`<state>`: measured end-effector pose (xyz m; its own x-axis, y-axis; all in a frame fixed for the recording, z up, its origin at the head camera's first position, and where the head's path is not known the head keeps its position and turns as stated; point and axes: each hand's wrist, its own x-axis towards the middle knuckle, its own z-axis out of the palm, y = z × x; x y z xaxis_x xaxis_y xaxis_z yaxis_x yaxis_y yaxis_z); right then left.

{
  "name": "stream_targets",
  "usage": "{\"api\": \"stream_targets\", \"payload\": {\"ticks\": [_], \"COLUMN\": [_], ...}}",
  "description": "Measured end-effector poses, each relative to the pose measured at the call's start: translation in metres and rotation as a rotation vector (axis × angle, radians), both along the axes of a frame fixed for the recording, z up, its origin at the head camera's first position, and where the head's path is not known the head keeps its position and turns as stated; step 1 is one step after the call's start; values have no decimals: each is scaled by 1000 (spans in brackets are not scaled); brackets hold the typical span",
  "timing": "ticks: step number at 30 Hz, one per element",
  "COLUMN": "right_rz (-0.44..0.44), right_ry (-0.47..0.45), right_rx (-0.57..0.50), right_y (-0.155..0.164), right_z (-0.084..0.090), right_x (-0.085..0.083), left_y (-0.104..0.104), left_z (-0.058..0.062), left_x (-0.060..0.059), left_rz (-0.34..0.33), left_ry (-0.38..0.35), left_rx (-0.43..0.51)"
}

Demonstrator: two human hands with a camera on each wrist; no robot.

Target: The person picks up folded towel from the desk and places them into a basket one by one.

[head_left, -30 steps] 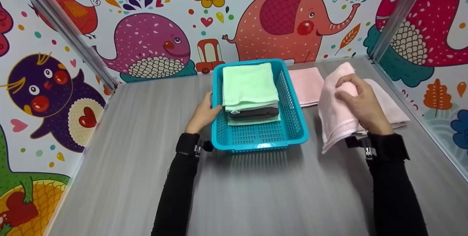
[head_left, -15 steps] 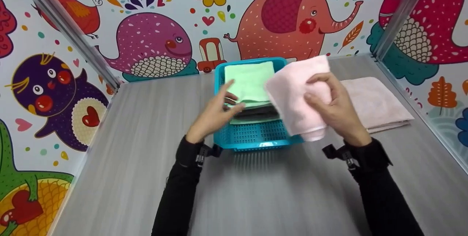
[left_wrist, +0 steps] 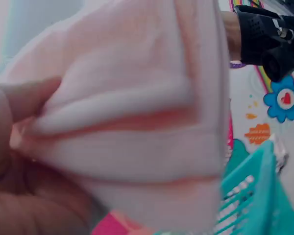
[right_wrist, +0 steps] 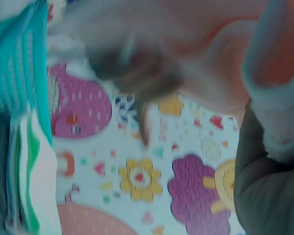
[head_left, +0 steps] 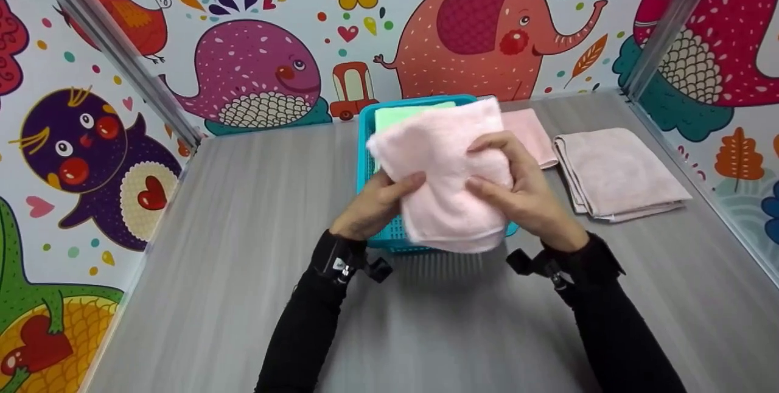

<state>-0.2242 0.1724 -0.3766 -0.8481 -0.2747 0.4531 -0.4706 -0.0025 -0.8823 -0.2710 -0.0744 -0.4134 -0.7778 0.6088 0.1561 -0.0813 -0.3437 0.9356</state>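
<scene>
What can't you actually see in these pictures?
- Head view: the pink towel held by the left hand and right hand hides most of the teal basket and its stack.
- Right wrist view: blurred; towel folds unclear.
- Left wrist view: the towel fills the frame.

**Pink towel held over the basket**

Both hands, left (head_left: 376, 203) and right (head_left: 524, 195), grip a folded pink towel (head_left: 447, 177) above the teal basket (head_left: 365, 137). A green towel (head_left: 401, 114) lies inside it. Two more towels (head_left: 614, 171) rest on the table (head_left: 243, 259) to the right.
</scene>
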Motion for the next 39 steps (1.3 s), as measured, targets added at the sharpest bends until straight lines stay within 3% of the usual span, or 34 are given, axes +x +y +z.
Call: {"api": "stream_targets", "payload": {"ticks": [5,7,9,12,15,18,23,26,29,31,35,37,39], "right_rz": [-90,-92,-83,-39,12,41,48,25,-20,-46,-58,-50,-50], "right_ry": [2,-43,-91,-134,-136,-120,-76,-40,9,49,108,128,149], "right_rx": [218,335,459,615,724,799,934,1036,1127,1156,1216,1248,1286], "right_y": [18,23,27,27,23,18,9,3,0,-1,-4,-5,-7], "right_z": [-14,-25,-36,-51,-61,-67,-69,-71,-75,-79,-81,-81,-81], "right_x": [-30,-42,-52,-60,-65,-67,-66,-63,-61,-62,-63,-64,-65], "left_y": [-20,-25,-28,-29,-30,-30,-31,-27,-20,-16,-9,-7,-6], "left_z": [6,2,-3,-11,-14,-16,-18,-19,-24,-27,-34,-35,-35], "left_x": [-8,-12,-16,-19,-20,-21,-23,-20,-17,-16,-15,-16,-16], "left_rz": [250,284,290,242,175,88,-37,-39,10,40,40,30,26], "left_ry": [99,146,240,391,465,484,528,617,710,780,908,938,928], "left_rx": [-149,-247,-383,-617,-825,-957,-1079,-1188,-1316,-1437,-1697,-1775,-1786]}}
